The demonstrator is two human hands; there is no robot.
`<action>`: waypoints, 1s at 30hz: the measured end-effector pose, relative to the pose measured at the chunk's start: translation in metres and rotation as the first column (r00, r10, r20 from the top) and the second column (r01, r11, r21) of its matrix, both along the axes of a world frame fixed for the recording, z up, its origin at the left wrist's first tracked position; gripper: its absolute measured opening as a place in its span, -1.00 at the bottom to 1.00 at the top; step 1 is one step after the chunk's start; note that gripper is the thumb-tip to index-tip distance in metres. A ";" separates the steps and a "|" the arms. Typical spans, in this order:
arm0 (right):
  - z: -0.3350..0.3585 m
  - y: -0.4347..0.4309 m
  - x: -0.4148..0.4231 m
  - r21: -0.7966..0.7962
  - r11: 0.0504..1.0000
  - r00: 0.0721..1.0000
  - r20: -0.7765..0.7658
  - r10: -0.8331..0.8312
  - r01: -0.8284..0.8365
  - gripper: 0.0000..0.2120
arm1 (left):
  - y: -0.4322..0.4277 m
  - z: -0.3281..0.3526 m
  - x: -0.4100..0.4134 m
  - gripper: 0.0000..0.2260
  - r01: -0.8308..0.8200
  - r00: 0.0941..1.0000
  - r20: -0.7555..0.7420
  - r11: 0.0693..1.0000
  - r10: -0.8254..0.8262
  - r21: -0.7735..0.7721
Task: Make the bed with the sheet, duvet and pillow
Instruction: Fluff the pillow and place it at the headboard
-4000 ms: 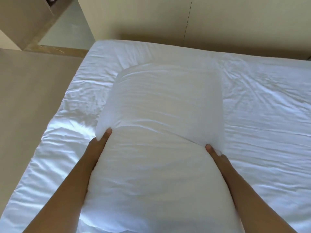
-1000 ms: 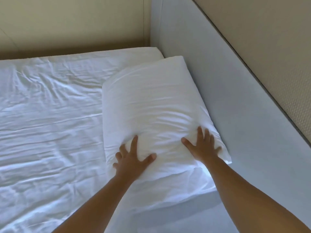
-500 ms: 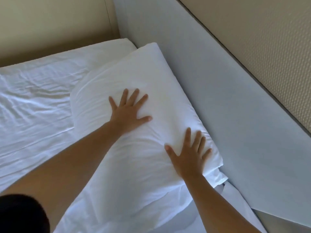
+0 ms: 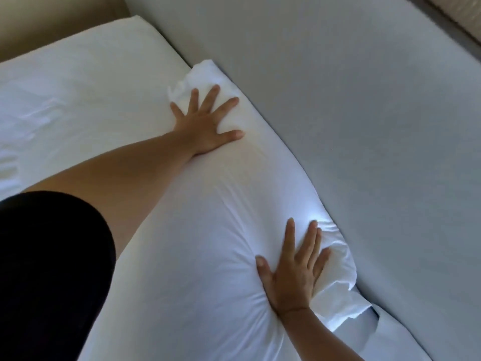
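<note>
Both hands lie flat and open on the pillow point(image 4: 208, 243), gripping nothing. The left hand point(image 4: 205, 123) presses down with its fingers spread wide and the thumb out to the side. The right hand point(image 4: 291, 277) presses with straight fingers held closer together.

The pillow is long, soft and plump, in a smooth white cotton case. It lies on the bed under both palms, and its long edge touches the headboard point(image 4: 338, 113). Fine creases fan out from under the right palm. Just past the right fingertips the case bunches into loose folds at the corner. Just past the left fingertips the far corner is crumpled into a small peak.

The headboard is a plain, matte grey panel running along beyond both sets of fingertips. To the little-finger side of the left hand spreads the white sheet point(image 4: 78, 87), lightly wrinkled. A black sleeve point(image 4: 46, 269) covers the upper left arm and hides the near part of the bed. A beige wall point(image 4: 39, 27) shows beyond the sheet.
</note>
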State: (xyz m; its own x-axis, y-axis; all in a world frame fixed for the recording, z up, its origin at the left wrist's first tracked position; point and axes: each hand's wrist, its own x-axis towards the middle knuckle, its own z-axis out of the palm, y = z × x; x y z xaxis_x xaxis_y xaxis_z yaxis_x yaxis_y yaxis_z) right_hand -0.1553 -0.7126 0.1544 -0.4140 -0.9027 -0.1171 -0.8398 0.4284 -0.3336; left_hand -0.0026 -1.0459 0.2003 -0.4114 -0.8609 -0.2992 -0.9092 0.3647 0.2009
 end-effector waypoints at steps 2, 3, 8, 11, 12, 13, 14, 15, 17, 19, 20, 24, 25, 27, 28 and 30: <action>-0.015 -0.009 -0.001 -0.018 1.000 1.000 0.006 0.012 -0.012 -0.11 | -0.005 -0.013 0.000 -0.25 -0.002 0.999 -0.040 1.000 0.002 -0.007; -0.021 -0.013 -0.002 -0.027 0.999 1.000 0.007 0.017 -0.017 -0.12 | -0.007 -0.017 -0.001 -0.25 -0.001 0.999 -0.051 1.000 0.000 -0.017; -0.033 -0.016 -0.005 -0.056 0.998 0.999 -0.007 0.035 -0.035 -0.13 | -0.004 -0.019 -0.003 -0.22 -0.004 1.000 -0.024 1.000 0.003 -0.029; -0.036 -0.012 -0.007 -0.058 0.998 0.999 0.007 0.040 -0.039 -0.14 | 0.003 -0.004 -0.009 -0.19 -0.036 0.999 0.035 0.999 0.036 0.000; -0.037 -0.012 -0.008 -0.059 0.998 0.999 0.012 0.039 -0.038 -0.14 | 0.008 0.007 -0.012 -0.19 -0.057 0.997 0.053 0.998 0.056 0.008; -0.037 -0.012 -0.008 -0.061 0.997 0.999 0.012 0.038 -0.038 -0.14 | 0.019 0.019 -0.014 -0.19 -0.083 0.995 0.060 0.996 0.082 0.016; -0.037 -0.011 -0.009 -0.064 0.997 0.999 0.010 0.038 -0.037 -0.13 | 0.034 0.030 -0.015 -0.20 -0.101 0.993 0.058 0.995 0.100 0.014; -0.037 -0.010 -0.010 -0.067 0.997 0.999 0.012 0.033 -0.032 -0.13 | 0.054 0.037 -0.014 -0.20 -0.099 0.993 0.059 0.995 0.099 -0.005; -0.034 -0.011 -0.010 -0.073 0.997 1.000 0.006 0.029 -0.029 -0.12 | 0.105 0.043 -0.003 -0.15 -0.066 0.994 0.079 0.995 0.072 -0.074; -0.029 -0.005 -0.010 -0.045 0.998 0.999 -0.006 0.047 -0.047 -0.13 | 0.159 0.045 0.013 -0.08 -0.067 0.991 0.111 0.991 0.080 -0.114; -0.026 -0.002 -0.011 -0.039 0.998 0.998 -0.013 0.057 -0.057 -0.13 | 0.181 0.045 0.021 -0.06 -0.084 0.987 0.124 0.988 0.101 -0.133; -0.009 0.018 -0.018 0.015 0.995 0.993 -0.066 0.101 -0.100 -0.16 | 0.270 0.048 0.049 -0.09 -0.159 0.973 0.133 0.968 0.187 -0.193; -0.003 0.025 -0.019 0.030 0.993 0.990 -0.073 0.117 -0.115 -0.17 | 0.296 0.046 0.057 -0.10 -0.199 0.969 0.105 0.960 0.223 -0.198; 0.006 0.042 -0.021 0.046 0.988 0.987 -0.058 0.147 -0.144 -0.16 | 0.348 0.040 0.068 -0.11 -0.286 0.954 0.038 0.941 0.297 -0.181; 0.011 0.052 -0.022 0.053 0.985 0.984 -0.055 0.167 -0.164 -0.15 | 0.371 0.037 0.071 -0.11 -0.322 0.944 0.017 0.933 0.328 -0.161; 0.021 0.075 -0.025 0.081 0.976 0.977 -0.045 0.206 -0.202 -0.15 | 0.409 0.033 0.073 -0.15 -0.376 0.926 -0.009 0.920 0.377 -0.116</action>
